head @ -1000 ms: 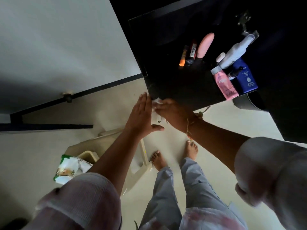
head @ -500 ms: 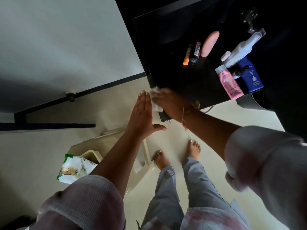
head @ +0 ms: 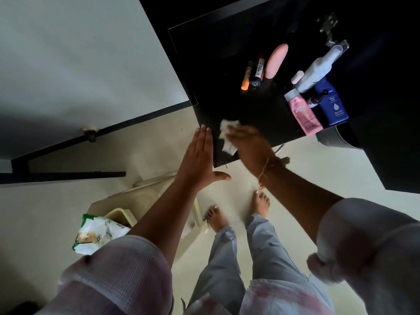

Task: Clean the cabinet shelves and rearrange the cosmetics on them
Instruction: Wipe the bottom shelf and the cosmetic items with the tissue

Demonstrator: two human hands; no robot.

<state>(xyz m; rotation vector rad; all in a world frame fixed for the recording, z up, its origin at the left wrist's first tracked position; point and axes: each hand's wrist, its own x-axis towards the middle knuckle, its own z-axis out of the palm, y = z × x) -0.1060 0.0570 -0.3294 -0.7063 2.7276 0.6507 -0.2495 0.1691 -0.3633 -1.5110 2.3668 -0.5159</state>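
My right hand [head: 248, 145] presses a crumpled white wipe [head: 227, 138] onto the front left corner of the black shelf [head: 227, 105], fingers curled over it. My left hand [head: 200, 160] lies flat with straight fingers against the shelf's left edge. Further back on the shelf stand an orange tube [head: 246, 76], a dark lip stick [head: 258, 71] and a peach tube [head: 276, 61]. At the right end are a pink bottle [head: 303, 112], a blue lotion bottle [head: 331, 103], a small dark bottle [head: 316, 99] and a white bottle [head: 320, 69].
A beige plastic stool [head: 141, 201] stands on the pale floor below my left arm, with a green and white wipe pack [head: 97, 233] on it. My bare feet are under the shelf. A white wall lies to the left; a metal hinge [head: 328, 25] sits at the cabinet's back right.
My right hand has slid the wipe toward the shelf's left front corner, close to my left hand. My left hand has stayed against the edge.
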